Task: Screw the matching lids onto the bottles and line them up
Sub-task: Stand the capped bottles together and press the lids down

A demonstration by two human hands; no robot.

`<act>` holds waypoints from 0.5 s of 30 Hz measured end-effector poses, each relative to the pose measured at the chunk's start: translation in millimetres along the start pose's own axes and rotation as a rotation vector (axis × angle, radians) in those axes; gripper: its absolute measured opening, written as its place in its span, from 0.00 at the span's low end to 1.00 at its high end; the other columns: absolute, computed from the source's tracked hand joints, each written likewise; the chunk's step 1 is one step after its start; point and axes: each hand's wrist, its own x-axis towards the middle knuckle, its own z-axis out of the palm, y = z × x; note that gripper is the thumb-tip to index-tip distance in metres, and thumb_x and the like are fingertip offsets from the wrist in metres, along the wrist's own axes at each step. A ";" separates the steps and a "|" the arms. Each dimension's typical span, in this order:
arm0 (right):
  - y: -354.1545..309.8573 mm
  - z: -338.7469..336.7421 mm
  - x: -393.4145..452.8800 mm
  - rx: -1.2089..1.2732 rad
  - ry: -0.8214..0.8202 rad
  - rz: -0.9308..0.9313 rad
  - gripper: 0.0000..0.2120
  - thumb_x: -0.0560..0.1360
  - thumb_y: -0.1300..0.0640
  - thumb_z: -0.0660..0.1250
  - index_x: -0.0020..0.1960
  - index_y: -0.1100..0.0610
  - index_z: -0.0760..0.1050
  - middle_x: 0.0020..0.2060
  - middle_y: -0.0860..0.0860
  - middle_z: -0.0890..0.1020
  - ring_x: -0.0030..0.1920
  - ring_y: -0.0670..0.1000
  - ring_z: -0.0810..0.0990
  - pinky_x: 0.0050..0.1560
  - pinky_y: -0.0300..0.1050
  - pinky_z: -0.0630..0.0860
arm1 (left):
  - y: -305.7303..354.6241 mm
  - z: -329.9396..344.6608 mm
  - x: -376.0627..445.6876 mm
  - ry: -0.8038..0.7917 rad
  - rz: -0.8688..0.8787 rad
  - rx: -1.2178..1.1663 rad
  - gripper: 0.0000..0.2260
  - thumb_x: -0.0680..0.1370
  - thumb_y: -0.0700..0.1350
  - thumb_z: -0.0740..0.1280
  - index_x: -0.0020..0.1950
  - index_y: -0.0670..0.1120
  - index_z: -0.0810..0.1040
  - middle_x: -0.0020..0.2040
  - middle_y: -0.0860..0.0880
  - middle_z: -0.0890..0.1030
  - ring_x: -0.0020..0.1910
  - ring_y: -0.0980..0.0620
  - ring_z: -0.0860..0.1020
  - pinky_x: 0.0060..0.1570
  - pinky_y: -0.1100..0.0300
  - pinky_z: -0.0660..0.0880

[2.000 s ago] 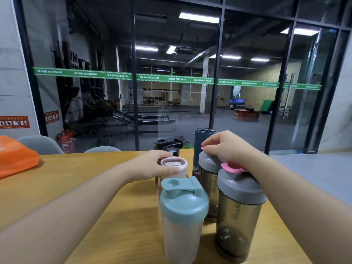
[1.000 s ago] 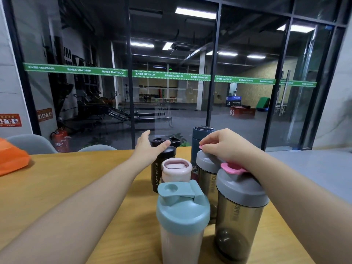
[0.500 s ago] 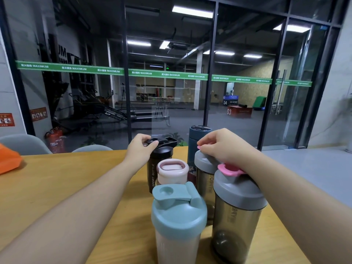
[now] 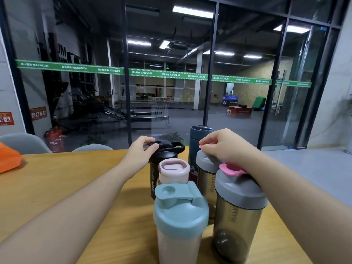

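The black bottle at the back of the bench now has the left hand, moved from the pink-lidded bottle, closed on its lid, likely tightening, while the right hand keeps gripping the grey lid.

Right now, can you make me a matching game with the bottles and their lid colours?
Bottles:
1. Nearest bottle
2. Small bottle behind it
3. Bottle under the left hand
4. Smoky bottle nearest on the right

Lids:
A. Black
B. Grey with a pink flap
C. Teal
D. Pale pink

Pairs: 1-C, 2-D, 3-A, 4-B
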 end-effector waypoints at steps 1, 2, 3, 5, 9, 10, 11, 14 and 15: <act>0.0 -0.4 -0.2 -0.004 0.001 -0.001 0.10 0.76 0.55 0.65 0.54 0.50 0.81 0.44 0.46 0.82 0.40 0.45 0.79 0.39 0.38 0.73 | -0.1 0.1 -1.4 -0.006 0.000 -0.015 0.11 0.79 0.47 0.64 0.60 0.49 0.74 0.59 0.49 0.76 0.57 0.49 0.76 0.60 0.46 0.74; -0.2 -0.9 -0.7 -0.005 0.001 0.001 0.10 0.76 0.55 0.65 0.54 0.50 0.82 0.44 0.47 0.83 0.41 0.45 0.79 0.40 0.38 0.73 | 0.0 0.1 -2.8 -0.009 0.000 -0.026 0.10 0.78 0.47 0.64 0.60 0.50 0.74 0.59 0.49 0.76 0.57 0.49 0.76 0.60 0.46 0.74; -0.7 -0.8 -0.9 -0.004 -0.001 0.003 0.10 0.76 0.55 0.65 0.54 0.51 0.82 0.44 0.47 0.83 0.42 0.46 0.79 0.41 0.39 0.74 | 0.0 0.0 -4.5 -0.009 -0.001 -0.032 0.10 0.78 0.47 0.64 0.59 0.50 0.74 0.60 0.48 0.76 0.57 0.49 0.76 0.59 0.46 0.74; -1.8 -0.7 -1.7 -0.008 -0.002 0.005 0.10 0.76 0.55 0.65 0.55 0.51 0.81 0.44 0.47 0.82 0.43 0.47 0.79 0.44 0.40 0.73 | 0.2 -0.4 -7.5 -0.011 -0.002 -0.039 0.10 0.79 0.47 0.64 0.59 0.50 0.74 0.59 0.48 0.77 0.57 0.49 0.76 0.59 0.46 0.74; -1.2 0.2 -1.1 0.006 -0.001 0.008 0.10 0.76 0.56 0.65 0.55 0.51 0.81 0.42 0.45 0.82 0.40 0.45 0.78 0.42 0.39 0.72 | 2.1 0.8 -12.5 -0.025 0.000 -0.056 0.10 0.78 0.47 0.64 0.59 0.49 0.74 0.58 0.48 0.77 0.56 0.49 0.77 0.59 0.46 0.75; -0.7 0.3 -0.8 0.013 -0.002 0.009 0.10 0.76 0.56 0.65 0.54 0.51 0.82 0.40 0.44 0.82 0.37 0.44 0.77 0.39 0.38 0.71 | 2.4 1.3 -13.5 -0.027 -0.001 -0.056 0.10 0.78 0.47 0.64 0.59 0.49 0.74 0.58 0.48 0.77 0.56 0.49 0.76 0.58 0.47 0.76; -0.4 0.6 -0.3 0.015 -0.002 0.012 0.10 0.75 0.56 0.65 0.54 0.50 0.82 0.38 0.43 0.81 0.36 0.43 0.76 0.38 0.38 0.72 | 2.9 1.6 -14.5 -0.028 -0.002 -0.055 0.10 0.78 0.47 0.65 0.59 0.49 0.74 0.58 0.47 0.77 0.56 0.49 0.76 0.56 0.47 0.76; 0.3 1.0 0.8 0.015 0.003 0.019 0.09 0.75 0.56 0.65 0.52 0.49 0.82 0.39 0.44 0.82 0.37 0.45 0.78 0.43 0.41 0.75 | 4.1 2.7 -16.2 -0.031 0.000 -0.057 0.11 0.78 0.47 0.65 0.60 0.49 0.74 0.58 0.46 0.76 0.54 0.49 0.76 0.55 0.48 0.77; 0.5 1.2 0.9 0.018 0.003 0.021 0.09 0.75 0.56 0.65 0.50 0.48 0.82 0.38 0.44 0.83 0.37 0.47 0.78 0.44 0.42 0.76 | 4.4 3.0 -16.8 -0.033 0.000 -0.058 0.11 0.78 0.47 0.65 0.60 0.49 0.74 0.58 0.46 0.76 0.53 0.49 0.76 0.56 0.47 0.77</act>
